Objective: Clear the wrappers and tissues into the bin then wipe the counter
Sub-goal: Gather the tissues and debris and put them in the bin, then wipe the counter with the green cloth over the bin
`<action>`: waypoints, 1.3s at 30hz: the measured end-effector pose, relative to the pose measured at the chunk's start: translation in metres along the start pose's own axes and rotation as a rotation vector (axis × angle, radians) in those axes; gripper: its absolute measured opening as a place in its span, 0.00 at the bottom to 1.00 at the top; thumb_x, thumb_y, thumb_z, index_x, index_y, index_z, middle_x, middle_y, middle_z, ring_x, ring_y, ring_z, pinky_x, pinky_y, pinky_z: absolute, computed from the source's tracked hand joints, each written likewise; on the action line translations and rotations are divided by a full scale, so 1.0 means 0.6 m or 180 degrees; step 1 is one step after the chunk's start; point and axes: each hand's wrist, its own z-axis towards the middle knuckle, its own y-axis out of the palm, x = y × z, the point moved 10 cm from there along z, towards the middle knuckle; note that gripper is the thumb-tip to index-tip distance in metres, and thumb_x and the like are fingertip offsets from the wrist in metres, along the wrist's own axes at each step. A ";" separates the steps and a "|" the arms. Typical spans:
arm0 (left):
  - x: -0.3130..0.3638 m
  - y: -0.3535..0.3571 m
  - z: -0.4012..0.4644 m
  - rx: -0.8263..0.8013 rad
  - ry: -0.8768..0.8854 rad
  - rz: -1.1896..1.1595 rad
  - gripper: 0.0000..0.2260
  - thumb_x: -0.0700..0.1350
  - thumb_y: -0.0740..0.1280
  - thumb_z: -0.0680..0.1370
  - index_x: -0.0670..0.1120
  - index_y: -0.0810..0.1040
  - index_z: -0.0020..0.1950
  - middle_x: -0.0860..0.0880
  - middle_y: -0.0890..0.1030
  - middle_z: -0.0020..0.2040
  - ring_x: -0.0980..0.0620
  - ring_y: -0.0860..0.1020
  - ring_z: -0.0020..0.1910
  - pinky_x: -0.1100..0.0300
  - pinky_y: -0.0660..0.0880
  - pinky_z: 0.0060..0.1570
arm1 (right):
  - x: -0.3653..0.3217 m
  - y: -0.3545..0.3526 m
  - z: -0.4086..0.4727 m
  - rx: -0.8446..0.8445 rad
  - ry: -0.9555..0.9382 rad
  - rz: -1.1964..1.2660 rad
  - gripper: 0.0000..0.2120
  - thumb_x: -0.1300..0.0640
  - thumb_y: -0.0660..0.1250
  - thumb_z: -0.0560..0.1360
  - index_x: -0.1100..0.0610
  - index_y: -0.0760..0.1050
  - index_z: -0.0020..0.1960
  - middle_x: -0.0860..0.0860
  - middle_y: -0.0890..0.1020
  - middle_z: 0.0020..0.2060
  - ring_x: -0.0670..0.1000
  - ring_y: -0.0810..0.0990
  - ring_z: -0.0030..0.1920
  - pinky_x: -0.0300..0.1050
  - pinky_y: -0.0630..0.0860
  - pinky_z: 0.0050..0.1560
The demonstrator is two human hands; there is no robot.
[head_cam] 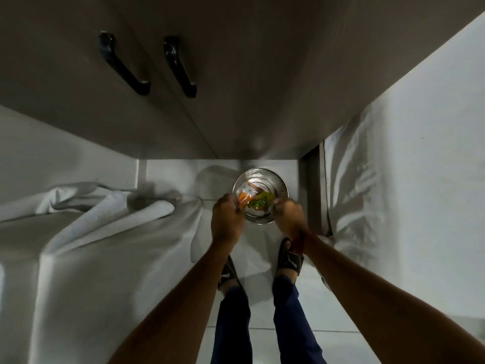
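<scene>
Both hands (227, 219) (288, 215) flank wrappers (256, 200) over bin (278, 181).

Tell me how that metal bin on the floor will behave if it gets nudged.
The metal bin looks thin-walled and holds only wrappers, so it is probably light and slides easily on the smooth floor tiles. Being round, it would likely roll if tipped over.

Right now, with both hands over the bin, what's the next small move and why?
Probably let go. Both the left hand and right hand hold the wrappers over the open bin, so releasing should drop them straight in.
</scene>
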 end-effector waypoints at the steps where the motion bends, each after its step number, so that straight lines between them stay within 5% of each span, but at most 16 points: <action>1: -0.006 -0.018 -0.022 0.0077 0.0018 0.0009 0.09 0.39 0.66 0.79 0.42 0.79 0.58 0.42 0.84 0.56 0.43 0.80 0.58 0.51 0.80 0.55 | -0.004 0.011 -0.018 -0.0108 -0.0078 -0.0148 0.14 0.56 0.58 0.80 0.59 0.77 0.59 0.59 0.81 0.57 0.60 0.81 0.58 0.51 0.78 0.58; 6: 0.019 -0.160 -0.121 0.0761 0.0392 0.0041 0.16 0.43 0.66 0.81 0.47 0.75 0.69 0.45 0.80 0.64 0.47 0.77 0.65 0.54 0.77 0.63 | -0.141 -0.001 -0.156 0.0317 -0.1203 -0.1025 0.16 0.56 0.64 0.76 0.59 0.79 0.62 0.58 0.84 0.53 0.58 0.84 0.52 0.51 0.82 0.53; 8: 0.059 -0.235 -0.153 0.1003 0.0704 0.0063 0.15 0.45 0.64 0.82 0.47 0.74 0.69 0.47 0.80 0.64 0.50 0.77 0.64 0.54 0.77 0.64 | -0.234 -0.013 -0.210 0.0374 -0.1656 -0.1011 0.18 0.58 0.68 0.74 0.59 0.79 0.63 0.57 0.83 0.56 0.58 0.83 0.57 0.52 0.80 0.58; 12: 0.095 -0.450 -0.224 0.1869 0.0855 -0.0007 0.14 0.45 0.62 0.83 0.47 0.73 0.68 0.49 0.79 0.64 0.53 0.76 0.64 0.59 0.74 0.66 | -0.464 -0.035 -0.316 0.0354 -0.2730 -0.1219 0.22 0.57 0.61 0.77 0.56 0.71 0.71 0.54 0.78 0.64 0.55 0.76 0.62 0.51 0.74 0.62; 17: -0.023 -0.686 -0.331 0.2780 -0.0191 0.0265 0.11 0.48 0.63 0.82 0.47 0.77 0.63 0.47 0.82 0.60 0.49 0.77 0.60 0.57 0.72 0.64 | -0.691 -0.011 -0.452 0.0405 -0.3892 -0.1696 0.24 0.59 0.59 0.76 0.60 0.70 0.72 0.59 0.75 0.69 0.60 0.75 0.68 0.55 0.71 0.67; 21: -0.194 -0.713 -0.428 0.2446 -0.1400 0.0199 0.16 0.54 0.63 0.82 0.44 0.78 0.62 0.44 0.82 0.59 0.44 0.78 0.60 0.51 0.76 0.62 | -0.760 0.063 -0.529 0.0045 -0.4425 -0.2414 0.27 0.52 0.57 0.79 0.59 0.62 0.76 0.60 0.65 0.76 0.61 0.65 0.76 0.58 0.67 0.72; 23: -0.255 -0.675 -0.455 0.1899 -0.1816 0.0389 0.24 0.60 0.62 0.80 0.42 0.73 0.67 0.41 0.78 0.65 0.40 0.75 0.65 0.47 0.75 0.65 | -0.762 0.092 -0.550 -0.0068 -0.4532 -0.2642 0.27 0.50 0.55 0.81 0.59 0.60 0.77 0.61 0.63 0.77 0.61 0.63 0.77 0.59 0.64 0.74; 25: -0.296 -0.626 -0.463 0.1236 -0.2049 0.0412 0.40 0.65 0.61 0.79 0.39 0.56 0.80 0.38 0.59 0.81 0.35 0.58 0.80 0.41 0.60 0.78 | -0.758 0.109 -0.563 -0.0055 -0.4578 -0.2781 0.27 0.50 0.54 0.81 0.60 0.60 0.78 0.61 0.63 0.77 0.62 0.63 0.77 0.59 0.63 0.74; 28: -0.315 -0.605 -0.449 0.1134 -0.1919 0.0432 0.46 0.63 0.64 0.79 0.39 0.42 0.82 0.40 0.44 0.84 0.36 0.43 0.83 0.38 0.48 0.81 | -0.741 0.118 -0.571 -0.0046 -0.4642 -0.2850 0.28 0.49 0.55 0.81 0.60 0.60 0.78 0.61 0.62 0.77 0.61 0.62 0.77 0.59 0.64 0.74; 34: -0.334 -0.635 -0.440 0.1456 -0.1722 0.0602 0.28 0.37 0.57 0.83 0.38 0.51 0.81 0.37 0.54 0.82 0.35 0.53 0.82 0.39 0.60 0.79 | -0.675 0.087 -0.523 0.0079 -0.4282 -0.2736 0.29 0.48 0.53 0.82 0.60 0.57 0.79 0.60 0.59 0.79 0.60 0.60 0.78 0.58 0.63 0.75; 39: -0.256 -0.701 -0.451 0.2472 -0.1250 -0.0465 0.24 0.42 0.51 0.84 0.49 0.55 0.81 0.45 0.67 0.79 0.42 0.69 0.76 0.43 0.68 0.75 | -0.623 0.043 -0.460 0.0021 -0.3708 -0.2690 0.29 0.49 0.55 0.81 0.62 0.60 0.78 0.61 0.62 0.78 0.60 0.62 0.77 0.57 0.65 0.74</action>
